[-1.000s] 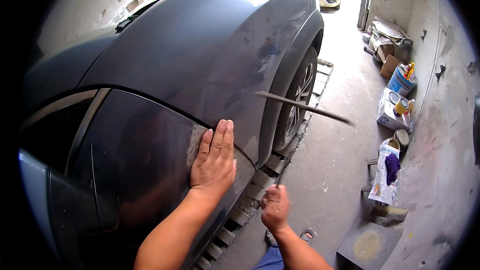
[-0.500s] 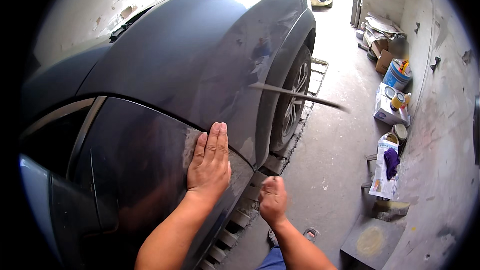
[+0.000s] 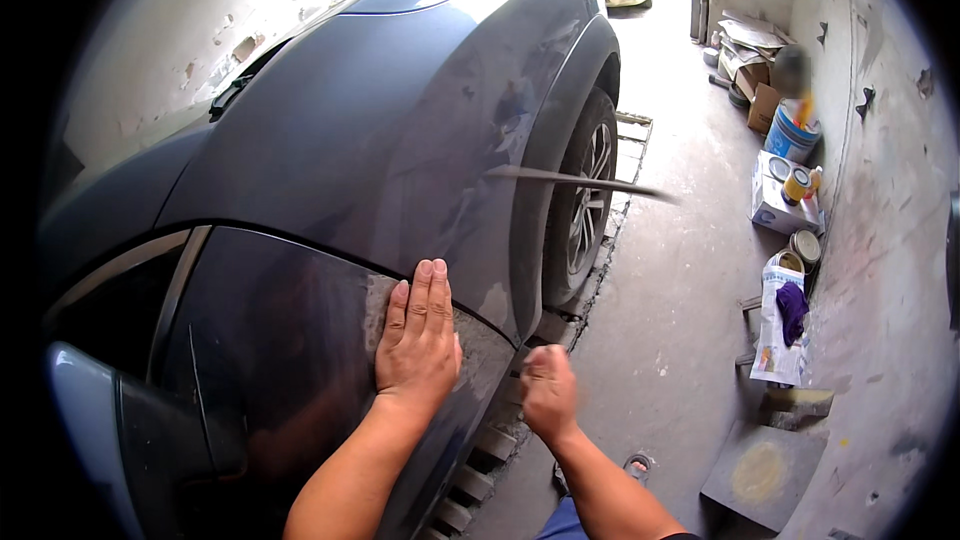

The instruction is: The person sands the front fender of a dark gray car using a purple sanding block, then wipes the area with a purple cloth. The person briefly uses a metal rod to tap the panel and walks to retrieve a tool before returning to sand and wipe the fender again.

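My left hand [image 3: 418,345] lies flat with its fingers stretched out on a dark car door [image 3: 290,340]. Its fingertips reach the seam beside the front fender [image 3: 400,130]. Under and around that hand shows a dull grey, scuffed patch [image 3: 376,308]. Closed into a fist, my right hand [image 3: 550,390] hangs just off the car's lower edge, slightly blurred. Whatever its fingers may hold is hidden. A thin, tapered dark strip [image 3: 600,183] juts from beside the wheel arch out across the wheel [image 3: 590,200].
Along the right wall stand a blue-and-white bucket [image 3: 793,135], a white box [image 3: 783,202] with tins on it, and a stool covered with paper and a purple cloth [image 3: 791,312]. A grey board [image 3: 760,475] lies nearer me. A side mirror [image 3: 85,420] protrudes at left.
The whole view has shifted slightly. My left hand stays flat at the door seam, and my right fist stays closed beside the car with only a small movement.
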